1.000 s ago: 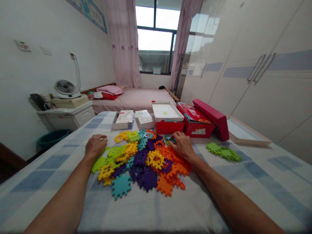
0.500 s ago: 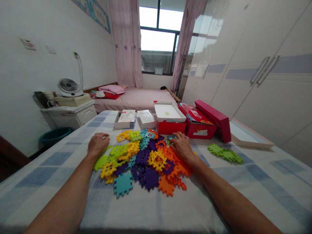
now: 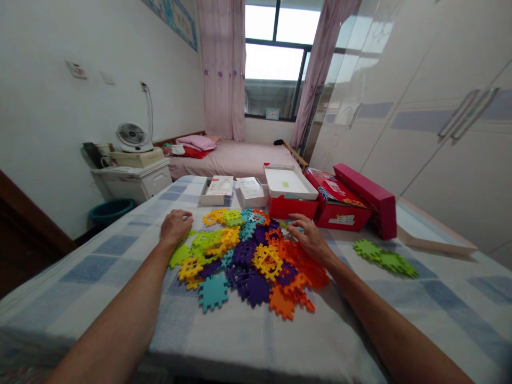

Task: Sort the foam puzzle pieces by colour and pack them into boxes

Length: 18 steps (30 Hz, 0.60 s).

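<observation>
A heap of flat plastic interlocking tiles [image 3: 248,258] in yellow, green, teal, purple and orange lies on the checked tablecloth [image 3: 120,242]. My left hand [image 3: 175,226] rests curled at the heap's left edge, its fingers on a green tile. My right hand [image 3: 310,238] lies on the heap's far right side, fingers stretched over orange tiles and touching a teal and green piece near the red box. Whether it grips a piece is hidden. A separate row of joined green tiles [image 3: 384,258] lies to the right.
At the table's far edge stand two small white boxes [image 3: 218,189], a red box with a white tray [image 3: 288,191] and an open red box [image 3: 352,200]. A flat lid [image 3: 434,232] lies right. Behind are a bed, a fan on a cabinet and wardrobes.
The camera has turned left and shifted, so everything sits further right in view. Both hands stay on the heap; the right fingers have stretched slightly toward the far pieces.
</observation>
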{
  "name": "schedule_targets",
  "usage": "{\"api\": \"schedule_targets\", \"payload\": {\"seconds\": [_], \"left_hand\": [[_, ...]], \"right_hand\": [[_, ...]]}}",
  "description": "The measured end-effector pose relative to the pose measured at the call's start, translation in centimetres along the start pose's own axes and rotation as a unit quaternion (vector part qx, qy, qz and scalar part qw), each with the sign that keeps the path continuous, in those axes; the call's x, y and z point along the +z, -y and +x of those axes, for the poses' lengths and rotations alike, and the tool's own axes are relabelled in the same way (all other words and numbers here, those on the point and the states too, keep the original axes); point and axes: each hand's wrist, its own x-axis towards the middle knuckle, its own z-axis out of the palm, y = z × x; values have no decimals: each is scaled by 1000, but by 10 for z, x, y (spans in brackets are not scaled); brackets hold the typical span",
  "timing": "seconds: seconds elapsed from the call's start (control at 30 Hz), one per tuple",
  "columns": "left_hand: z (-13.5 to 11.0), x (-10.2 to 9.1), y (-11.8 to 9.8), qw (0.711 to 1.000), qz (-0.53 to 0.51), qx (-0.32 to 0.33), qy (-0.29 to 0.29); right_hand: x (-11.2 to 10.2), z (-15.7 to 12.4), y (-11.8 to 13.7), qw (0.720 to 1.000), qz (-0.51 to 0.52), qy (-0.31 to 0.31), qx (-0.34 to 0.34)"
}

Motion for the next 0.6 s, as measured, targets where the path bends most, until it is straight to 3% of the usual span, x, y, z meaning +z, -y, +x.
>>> {"api": "schedule_targets", "payload": {"seconds": [0.07,0.17,0.3,0.37,0.43,0.5,0.53,0.6], "left_hand": [[0,1,0,1000,-3,0,1],[-1,2,-1,1000,-7,-7,-2],[-1,2,-1,1000,-8,-11,-5],[-1,1,-1,1000,-9,-6,-1],[-1,-1,-1,1000,-9,-1,9],[-1,-2,-1,1000,-6,-6,25],[0,-3,0,999,-6,-9,31],[3,-2,1,999,-7,-10,41]], "right_hand": [[-9,-2,15,998,60,2,6],[-17,-8,40,987,154,54,8],[-16,-21,62,938,308,151,40],[-20,-26,64,923,341,166,63],[-31,-33,59,949,282,126,62],[-49,-42,43,990,135,40,34],[-60,-48,30,999,46,-7,19],[-84,-63,0,990,-115,-78,7]]}}
